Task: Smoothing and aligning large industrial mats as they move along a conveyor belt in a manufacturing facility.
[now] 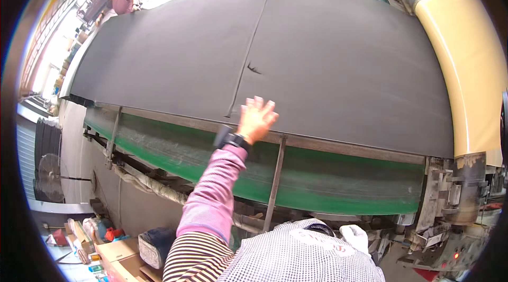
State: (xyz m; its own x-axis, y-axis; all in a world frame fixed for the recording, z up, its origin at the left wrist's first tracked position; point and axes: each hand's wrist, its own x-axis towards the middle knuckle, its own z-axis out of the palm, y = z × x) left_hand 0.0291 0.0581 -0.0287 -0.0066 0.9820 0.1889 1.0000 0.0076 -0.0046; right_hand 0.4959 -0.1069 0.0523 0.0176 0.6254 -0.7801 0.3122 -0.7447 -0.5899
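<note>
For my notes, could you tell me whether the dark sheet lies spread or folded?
Spread: the dark sheet lies flat across the table, under the left hand.

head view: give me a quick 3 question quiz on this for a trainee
1. True or false: the left hand is open, fingers spread, at the near edge of the dark sheet.
2. What colour is the band below the sheet's edge? A red, B green, C blue.
3. What sits on the left wrist, above the striped pink sleeve?
Key: 1 true; 2 B; 3 a dark wristwatch.
</note>
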